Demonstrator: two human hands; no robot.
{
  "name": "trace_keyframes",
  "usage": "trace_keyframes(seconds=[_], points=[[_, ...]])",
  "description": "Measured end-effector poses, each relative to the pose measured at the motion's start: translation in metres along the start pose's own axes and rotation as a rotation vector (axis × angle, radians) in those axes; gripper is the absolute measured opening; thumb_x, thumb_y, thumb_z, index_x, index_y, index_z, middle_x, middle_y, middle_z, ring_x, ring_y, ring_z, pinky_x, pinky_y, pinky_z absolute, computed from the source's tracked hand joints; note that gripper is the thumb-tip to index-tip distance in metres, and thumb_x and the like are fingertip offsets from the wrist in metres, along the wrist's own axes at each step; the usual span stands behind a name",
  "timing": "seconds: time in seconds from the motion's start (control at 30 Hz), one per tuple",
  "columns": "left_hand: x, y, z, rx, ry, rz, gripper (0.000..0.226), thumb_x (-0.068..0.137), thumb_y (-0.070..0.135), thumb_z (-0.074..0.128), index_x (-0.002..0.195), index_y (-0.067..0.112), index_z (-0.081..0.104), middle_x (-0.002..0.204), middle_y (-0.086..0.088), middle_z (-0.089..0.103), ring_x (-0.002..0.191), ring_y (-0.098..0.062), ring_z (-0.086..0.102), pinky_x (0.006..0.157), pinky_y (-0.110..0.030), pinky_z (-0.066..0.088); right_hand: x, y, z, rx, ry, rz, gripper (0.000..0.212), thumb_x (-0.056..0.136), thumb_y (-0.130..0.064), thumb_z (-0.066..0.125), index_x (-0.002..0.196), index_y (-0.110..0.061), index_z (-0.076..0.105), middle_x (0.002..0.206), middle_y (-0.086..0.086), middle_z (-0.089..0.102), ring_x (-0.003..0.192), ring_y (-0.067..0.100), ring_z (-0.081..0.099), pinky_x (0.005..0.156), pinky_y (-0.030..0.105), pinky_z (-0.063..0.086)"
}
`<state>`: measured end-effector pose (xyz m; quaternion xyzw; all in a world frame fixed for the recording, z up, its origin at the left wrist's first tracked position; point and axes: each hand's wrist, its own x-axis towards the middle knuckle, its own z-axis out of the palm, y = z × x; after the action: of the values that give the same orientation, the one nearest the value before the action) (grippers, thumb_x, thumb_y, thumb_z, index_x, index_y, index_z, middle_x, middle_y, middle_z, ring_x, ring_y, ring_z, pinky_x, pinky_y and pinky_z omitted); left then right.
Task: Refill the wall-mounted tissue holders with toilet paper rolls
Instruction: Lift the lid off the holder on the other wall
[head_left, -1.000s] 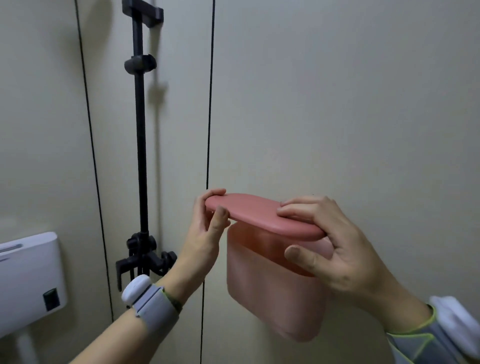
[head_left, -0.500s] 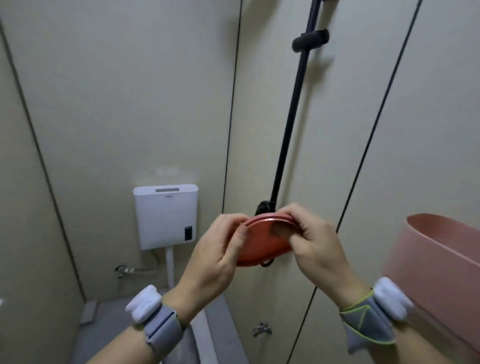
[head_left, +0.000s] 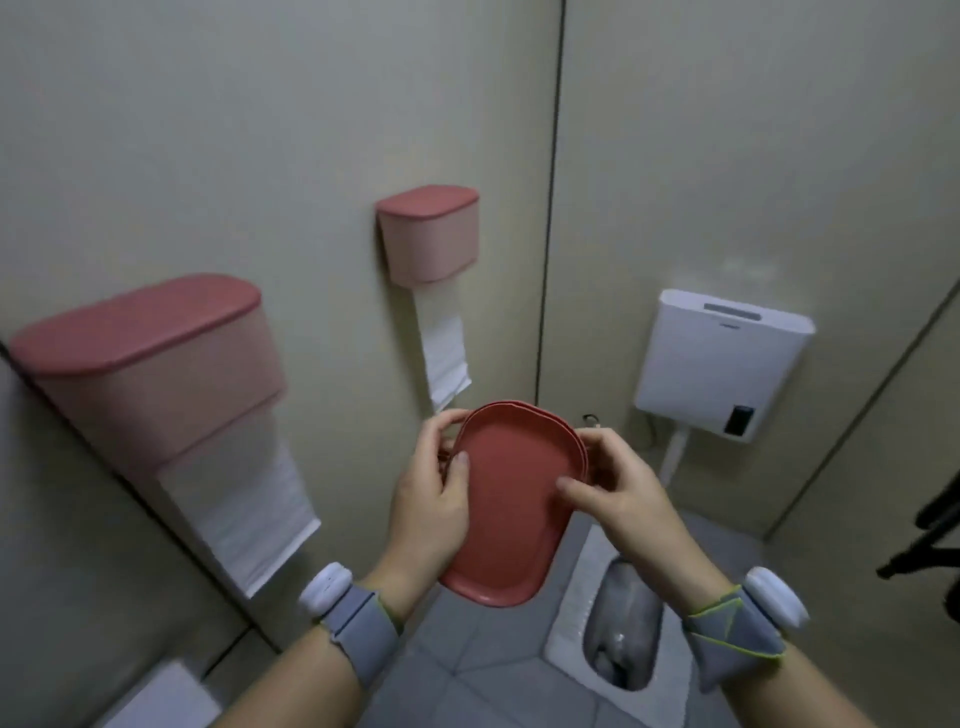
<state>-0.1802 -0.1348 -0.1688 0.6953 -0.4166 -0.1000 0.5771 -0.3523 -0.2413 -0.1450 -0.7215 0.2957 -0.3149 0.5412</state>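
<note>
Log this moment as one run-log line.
left hand: grips lid | right hand: grips lid | holders in view: lidded, paper hanging

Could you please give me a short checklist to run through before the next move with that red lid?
1. Lid gripped by left hand and right hand: ok.
2. Near holder lidded, paper hanging below: ok.
3. Far holder lidded, paper tail hanging: ok.
4. Open holder this lid belongs to in view: not ok, out of frame.
5. Fresh roll in view: not ok.
6. One lid or a stack in hand: cannot tell.
</note>
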Motion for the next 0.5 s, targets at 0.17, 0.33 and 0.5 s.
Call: trace_keyframes(seconds=[0.17,0.33,0.5], points=[[-0.058,-0.028,-0.061,-0.018,0.307,-0.235,0.048,0.1,0.008,0.048,0.11,0.055,0.051,0.094,0.008,0.064,0.085,-0.019,0.067,0.07,-0.044,0.057,-0.016,0.018,0.073,0.193,-0.309,0.128,0.039,0.086,0.011,0.062,0.117,-0.013,0.057,0.099,0.024,0.061,0.082,0.027,0.058,0.079,0.051,0.056],[-0.114,-0.046,-0.124,-0.027,0.493,-0.363,0.04,0.102,0.015,0.047,0.115,0.052,0.047,0.098,-0.008,0.061,0.078,-0.022,0.064,0.069,-0.045,0.056,-0.038,0.022,0.146,0.153,-0.515,0.126,0.044,0.077,0.002,0.065,0.113,-0.021,0.057,0.084,0.004,0.06,0.073,0.02,0.06,0.07,0.046,0.058],[-0.187,-0.075,-0.187,0.134,0.531,-0.48,0.041,0.097,0.021,0.055,0.117,0.055,0.041,0.097,0.005,0.063,0.082,-0.015,0.067,0.074,-0.042,0.058,-0.074,0.027,0.225,0.02,-0.608,0.11,0.044,0.068,-0.006,0.064,0.101,-0.034,0.061,0.076,0.0,0.06,0.063,0.014,0.062,0.059,0.038,0.058]])
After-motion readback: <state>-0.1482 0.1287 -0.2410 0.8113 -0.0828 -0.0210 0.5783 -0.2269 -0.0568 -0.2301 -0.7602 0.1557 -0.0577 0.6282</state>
